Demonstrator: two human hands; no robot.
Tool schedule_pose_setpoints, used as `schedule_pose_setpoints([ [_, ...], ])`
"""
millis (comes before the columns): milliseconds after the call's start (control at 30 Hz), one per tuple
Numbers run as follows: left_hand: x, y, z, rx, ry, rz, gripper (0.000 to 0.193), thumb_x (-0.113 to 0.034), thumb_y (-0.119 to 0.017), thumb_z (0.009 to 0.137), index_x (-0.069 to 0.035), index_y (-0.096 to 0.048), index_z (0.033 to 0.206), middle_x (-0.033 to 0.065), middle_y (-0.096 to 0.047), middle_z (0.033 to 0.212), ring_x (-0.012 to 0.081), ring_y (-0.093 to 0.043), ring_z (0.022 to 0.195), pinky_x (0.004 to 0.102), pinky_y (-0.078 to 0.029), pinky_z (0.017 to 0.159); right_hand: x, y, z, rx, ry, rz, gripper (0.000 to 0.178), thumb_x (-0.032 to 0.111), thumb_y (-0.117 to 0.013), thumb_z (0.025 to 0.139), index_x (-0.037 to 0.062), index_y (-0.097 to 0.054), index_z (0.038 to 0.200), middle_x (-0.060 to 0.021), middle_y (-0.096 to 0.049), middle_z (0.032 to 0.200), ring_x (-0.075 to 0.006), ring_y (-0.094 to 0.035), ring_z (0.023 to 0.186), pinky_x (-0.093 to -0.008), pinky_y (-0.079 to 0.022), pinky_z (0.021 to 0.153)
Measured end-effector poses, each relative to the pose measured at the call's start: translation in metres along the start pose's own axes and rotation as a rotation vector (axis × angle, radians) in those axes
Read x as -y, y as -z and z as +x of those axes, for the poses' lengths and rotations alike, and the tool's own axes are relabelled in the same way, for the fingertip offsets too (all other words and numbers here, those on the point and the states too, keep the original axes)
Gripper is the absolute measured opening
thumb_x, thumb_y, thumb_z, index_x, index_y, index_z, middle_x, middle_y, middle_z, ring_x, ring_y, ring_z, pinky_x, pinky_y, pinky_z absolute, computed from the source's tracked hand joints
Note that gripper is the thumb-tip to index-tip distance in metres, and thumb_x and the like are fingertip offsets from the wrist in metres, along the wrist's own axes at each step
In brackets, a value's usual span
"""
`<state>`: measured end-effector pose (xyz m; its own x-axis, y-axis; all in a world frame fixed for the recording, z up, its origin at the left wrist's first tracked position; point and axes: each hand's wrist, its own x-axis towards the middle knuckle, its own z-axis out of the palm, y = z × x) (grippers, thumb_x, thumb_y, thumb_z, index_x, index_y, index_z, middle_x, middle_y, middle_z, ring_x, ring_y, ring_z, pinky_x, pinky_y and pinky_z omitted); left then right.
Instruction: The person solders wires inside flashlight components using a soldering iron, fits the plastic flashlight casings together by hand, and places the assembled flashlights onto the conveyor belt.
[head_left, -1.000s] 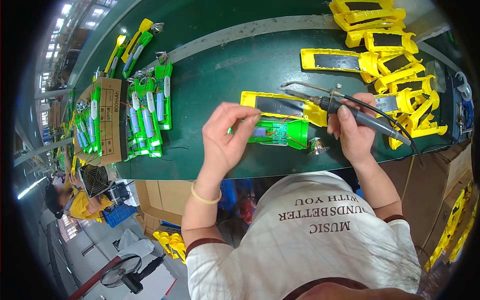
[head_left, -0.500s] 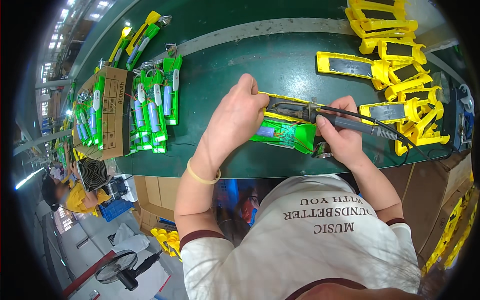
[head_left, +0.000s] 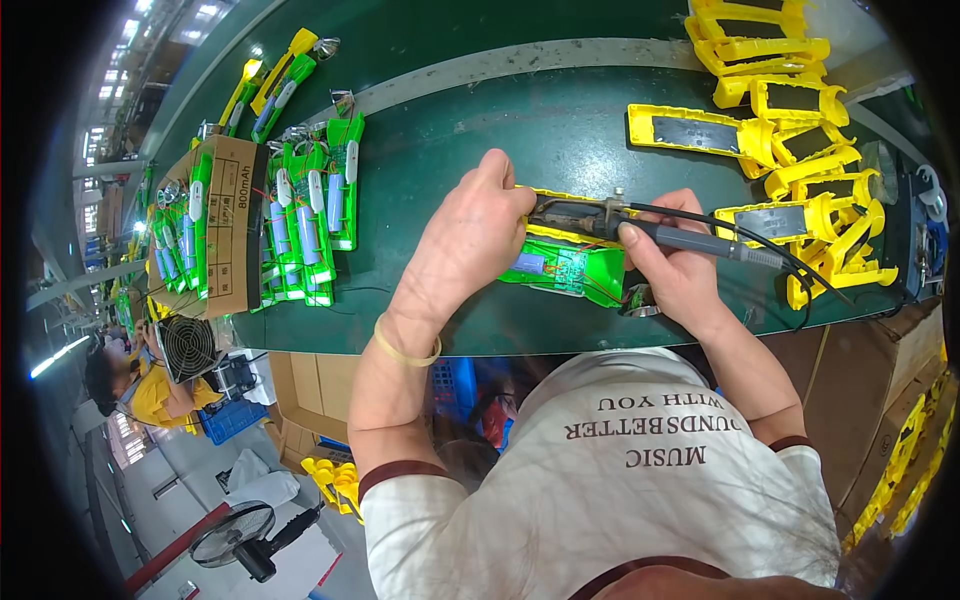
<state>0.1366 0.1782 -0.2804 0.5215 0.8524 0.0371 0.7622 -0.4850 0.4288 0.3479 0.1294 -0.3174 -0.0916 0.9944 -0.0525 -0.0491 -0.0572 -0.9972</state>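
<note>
My right hand (head_left: 680,262) grips a soldering iron (head_left: 690,241) with a grey handle and a metal clamp at its front, thumb on top. Its front end points left over a yellow plastic casing (head_left: 560,192) with a dark panel. At the casing's left end my left hand (head_left: 475,232) is closed, its fingertips turned away, so what they pinch is hidden. Just below the casing, a green casing half (head_left: 603,275) lies open, showing a blue battery cell (head_left: 531,263) and a green circuit board (head_left: 569,268). A shiny reflector (head_left: 640,301) sits at its right end.
Several yellow casings (head_left: 700,133) are piled along the right side. At left, green casings (head_left: 335,190) with cells and wires stand around a brown carton (head_left: 232,225). The iron's black cable (head_left: 815,285) trails right. A person (head_left: 160,385) in yellow is at far left.
The soldering iron and my right hand have shifted slightly left. My left hand has barely moved.
</note>
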Motion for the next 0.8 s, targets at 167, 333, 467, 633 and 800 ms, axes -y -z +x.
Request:
schedule_pose_setpoints([
  [167,0.000,0.000,-0.001,-0.005,0.020,0.036,0.007,0.002,-0.059,0.069,-0.001,-0.060,0.074,0.0116,-0.046,0.084,0.0267,-0.053,0.072,0.0349,-0.047,0.065,0.006,0.024,-0.014,-0.157,0.170,0.127,0.023,0.008,-0.055,0.086,0.0043,-0.036,0.097,-0.0100,-0.056,0.081,-0.0094,-0.053,0.059,-0.0197,-0.042,0.051],
  [333,-0.004,0.003,0.000,0.021,0.030,0.068,0.007,0.001,-0.058,0.069,-0.002,-0.060,0.075,0.0114,-0.046,0.084,0.0263,-0.054,0.074,0.0348,-0.047,0.066,0.008,0.038,-0.004,-0.246,0.214,0.237,0.023,0.011,-0.048,0.091,0.0042,-0.032,0.105,-0.0185,-0.055,0.100,-0.0243,-0.062,0.087,-0.0282,-0.053,0.067],
  [467,-0.007,0.004,0.004,0.036,0.028,0.084,0.006,0.001,-0.059,0.069,-0.002,-0.060,0.075,0.0112,-0.047,0.086,0.0262,-0.054,0.075,0.0349,-0.047,0.066,0.005,0.033,-0.005,-0.192,0.173,0.340,0.023,0.008,-0.049,0.090,0.0036,-0.032,0.106,-0.0185,-0.053,0.104,-0.0275,-0.059,0.097,-0.0336,-0.054,0.076],
  [633,-0.018,0.009,0.009,-0.109,-0.042,0.155,0.011,-0.004,-0.065,0.069,-0.003,-0.063,0.079,0.0097,-0.052,0.083,0.0255,-0.054,0.078,0.0338,-0.046,0.068,0.002,0.035,-0.007,-0.145,0.180,0.339,0.021,0.009,-0.048,0.091,0.0029,-0.032,0.103,-0.0182,-0.053,0.103,-0.0249,-0.061,0.092,-0.0326,-0.052,0.079],
  [800,-0.043,-0.021,0.034,-0.154,-0.140,-0.106,0.016,-0.011,-0.067,0.071,-0.005,-0.066,0.086,0.0079,-0.057,0.086,0.0241,-0.053,0.083,0.0332,-0.044,0.074,0.000,0.036,-0.010,-0.149,0.196,0.301,0.023,0.012,-0.046,0.092,0.0057,-0.029,0.107,-0.0200,-0.051,0.105,-0.0324,-0.059,0.096,-0.0395,-0.052,0.080],
])
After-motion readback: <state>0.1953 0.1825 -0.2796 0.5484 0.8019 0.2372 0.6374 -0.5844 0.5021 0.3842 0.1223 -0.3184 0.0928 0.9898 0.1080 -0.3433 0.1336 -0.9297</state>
